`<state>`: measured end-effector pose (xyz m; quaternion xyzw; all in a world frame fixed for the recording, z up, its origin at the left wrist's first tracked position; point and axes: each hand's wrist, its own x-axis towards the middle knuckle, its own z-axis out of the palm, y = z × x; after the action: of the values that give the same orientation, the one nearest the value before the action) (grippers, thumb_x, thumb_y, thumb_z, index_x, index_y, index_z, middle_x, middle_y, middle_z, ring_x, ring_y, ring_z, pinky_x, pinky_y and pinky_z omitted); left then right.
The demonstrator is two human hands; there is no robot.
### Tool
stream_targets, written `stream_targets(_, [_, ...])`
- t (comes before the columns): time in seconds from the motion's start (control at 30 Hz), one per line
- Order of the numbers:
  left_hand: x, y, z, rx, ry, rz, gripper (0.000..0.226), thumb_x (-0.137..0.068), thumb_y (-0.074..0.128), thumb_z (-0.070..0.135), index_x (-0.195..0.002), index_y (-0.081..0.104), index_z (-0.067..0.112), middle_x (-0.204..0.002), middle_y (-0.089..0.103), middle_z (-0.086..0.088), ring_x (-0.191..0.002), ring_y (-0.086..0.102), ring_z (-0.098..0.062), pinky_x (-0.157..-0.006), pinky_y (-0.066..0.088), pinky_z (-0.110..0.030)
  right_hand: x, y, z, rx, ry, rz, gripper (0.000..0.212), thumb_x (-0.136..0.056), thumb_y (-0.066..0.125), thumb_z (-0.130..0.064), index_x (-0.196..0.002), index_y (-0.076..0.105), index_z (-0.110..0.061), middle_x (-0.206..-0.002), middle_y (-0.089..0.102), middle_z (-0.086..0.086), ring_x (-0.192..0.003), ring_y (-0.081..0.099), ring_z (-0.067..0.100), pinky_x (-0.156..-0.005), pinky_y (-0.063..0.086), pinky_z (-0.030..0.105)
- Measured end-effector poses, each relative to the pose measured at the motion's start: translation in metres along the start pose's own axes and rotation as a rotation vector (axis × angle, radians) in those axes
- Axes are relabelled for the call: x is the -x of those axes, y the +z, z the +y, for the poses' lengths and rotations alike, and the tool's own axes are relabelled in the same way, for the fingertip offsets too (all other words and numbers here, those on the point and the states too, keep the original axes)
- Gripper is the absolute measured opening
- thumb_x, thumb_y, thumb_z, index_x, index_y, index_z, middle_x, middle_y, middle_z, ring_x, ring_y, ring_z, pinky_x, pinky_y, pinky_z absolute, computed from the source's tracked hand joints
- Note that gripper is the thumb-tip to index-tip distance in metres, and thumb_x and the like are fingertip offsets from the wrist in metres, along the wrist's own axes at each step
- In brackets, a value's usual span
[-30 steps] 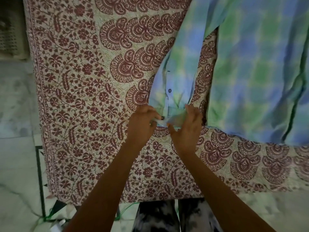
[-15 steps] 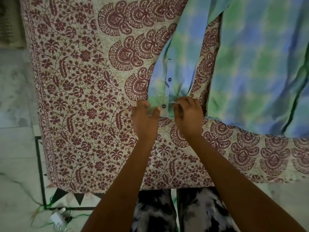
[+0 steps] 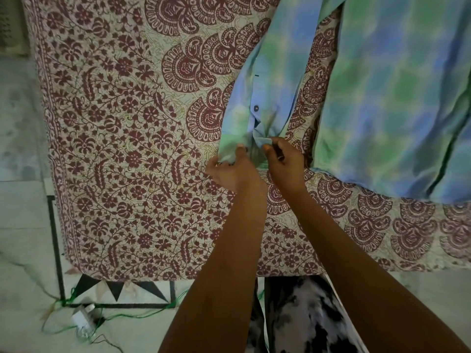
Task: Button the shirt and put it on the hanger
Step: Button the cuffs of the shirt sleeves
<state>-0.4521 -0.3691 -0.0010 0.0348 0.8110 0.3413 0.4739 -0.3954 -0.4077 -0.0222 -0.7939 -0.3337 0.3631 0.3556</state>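
A blue and green tie-dye shirt (image 3: 397, 98) lies spread on the patterned bedsheet (image 3: 127, 149), its body at the upper right. One long sleeve (image 3: 270, 80) runs down toward me, with a dark button (image 3: 256, 108) on its placket. My left hand (image 3: 233, 169) pinches the left flap of the sleeve cuff (image 3: 230, 151). My right hand (image 3: 284, 159) pinches the right flap, and the cuff gapes apart between the two hands. No hanger is in view.
The bed's near edge runs along the bottom, with my patterned trousers (image 3: 305, 317) below it. On the marble floor at the lower left lie a white adapter (image 3: 82, 318) and green wires (image 3: 122, 310).
Both hands stayed on the cuff. The cuff flaps, held close together half a second ago with a button showing, are now pulled apart, and my left hand has shifted left.
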Motion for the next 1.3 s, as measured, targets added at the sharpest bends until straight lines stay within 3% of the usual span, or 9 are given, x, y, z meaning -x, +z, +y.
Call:
stream_targets(0.13, [0.001, -0.001, 0.007, 0.185, -0.225, -0.033, 0.049, -0.079, 0.071, 0.010, -0.119, 0.044, 0.005, -0.114, 0.060, -0.016, -0.095, 0.065, -0.032, -0.079, 0.057, -0.046, 0.000, -0.002, -0.002, -0.152, 0.102, -0.039, 0.020, -0.090, 0.051, -0.010, -0.071, 0.054, -0.007, -0.063, 0.048, 0.007, -0.057, 0.039, 0.012, -0.054, 0.031, 0.026])
stream_targets(0.23, [0.000, -0.010, 0.005, 0.127, -0.260, -0.081, 0.027, -0.081, 0.070, 0.010, -0.101, 0.057, -0.002, -0.101, 0.065, -0.017, -0.089, 0.067, -0.034, -0.078, 0.057, -0.048, 0.000, -0.003, -0.005, -0.242, 0.147, -0.025, 0.029, -0.091, 0.051, -0.009, -0.064, 0.040, -0.015, -0.057, 0.035, -0.001, -0.052, 0.029, 0.006, -0.052, 0.026, 0.025])
stream_targets(0.33, [-0.002, -0.008, 0.005, 0.046, -0.265, -0.084, 0.018, -0.079, 0.072, 0.013, -0.073, 0.057, 0.006, -0.082, 0.064, -0.011, -0.081, 0.066, -0.032, -0.078, 0.057, -0.047, 0.001, -0.003, -0.007, -0.235, 0.141, -0.017, 0.023, -0.091, 0.052, -0.009, -0.069, 0.045, -0.008, -0.057, 0.036, -0.001, -0.052, 0.030, 0.005, -0.051, 0.027, 0.025])
stream_targets(0.43, [-0.002, -0.004, 0.006, 0.112, -0.294, -0.206, 0.008, -0.082, 0.068, 0.010, -0.080, 0.062, 0.004, -0.091, 0.066, -0.017, -0.082, 0.066, -0.032, -0.079, 0.056, -0.048, 0.002, -0.004, -0.005, -0.223, 0.131, -0.024, 0.019, -0.091, 0.051, -0.010, -0.073, 0.050, -0.003, -0.060, 0.042, 0.001, -0.055, 0.034, 0.007, -0.054, 0.030, 0.025])
stream_targets(0.53, [0.005, -0.005, 0.005, 0.149, -0.187, -0.277, 0.004, -0.084, 0.063, 0.006, -0.083, 0.060, 0.009, -0.091, 0.065, -0.012, -0.083, 0.063, -0.028, -0.074, 0.056, -0.037, 0.003, -0.007, -0.005, -0.254, 0.133, -0.015, 0.018, -0.091, 0.050, -0.012, -0.079, 0.055, 0.002, -0.067, 0.049, 0.007, -0.060, 0.041, 0.010, -0.058, 0.034, 0.025])
stream_targets(0.67, [0.011, -0.012, 0.003, 0.112, 0.035, -0.351, 0.026, -0.082, 0.062, -0.002, -0.104, 0.056, 0.009, -0.097, 0.064, -0.005, -0.096, 0.064, -0.027, -0.086, 0.055, -0.041, 0.004, -0.010, -0.009, -0.288, 0.117, -0.024, 0.011, -0.089, 0.056, -0.012, -0.090, 0.065, -0.004, -0.073, 0.061, 0.000, -0.065, 0.051, 0.005, -0.061, 0.044, 0.023])
stream_targets(0.8, [0.012, -0.023, 0.005, -0.073, 0.278, -0.465, 0.030, -0.081, 0.063, -0.004, -0.111, 0.060, 0.002, -0.093, 0.067, -0.001, -0.081, 0.066, -0.008, -0.074, 0.056, -0.020, 0.005, -0.016, -0.012, -0.354, 0.112, -0.043, 0.019, -0.085, 0.063, -0.011, -0.102, 0.068, -0.005, -0.089, 0.069, 0.009, -0.078, 0.062, 0.014, -0.073, 0.053, 0.029])
stream_targets(1.03, [0.011, -0.035, 0.017, -0.308, 0.481, -0.660, 0.027, -0.083, 0.061, -0.001, -0.110, 0.063, 0.003, -0.100, 0.069, -0.007, -0.094, 0.067, -0.016, -0.084, 0.054, -0.027, 0.003, -0.027, -0.018, -0.448, 0.096, -0.066, 0.020, -0.088, 0.055, -0.019, -0.091, 0.068, -0.004, -0.085, 0.067, 0.023, -0.075, 0.057, 0.018, -0.067, 0.047, 0.031])
stream_targets(1.3, [0.014, -0.025, 0.021, -0.493, 0.646, -0.606, 0.010, -0.081, 0.065, 0.011, -0.090, 0.064, 0.014, -0.084, 0.069, -0.004, -0.079, 0.066, -0.021, -0.074, 0.056, -0.041, -0.005, -0.039, -0.024, -0.526, 0.175, -0.125, 0.024, -0.092, 0.053, -0.012, -0.071, 0.064, -0.013, -0.053, 0.056, -0.013, -0.053, 0.046, -0.001, -0.054, 0.038, 0.012])
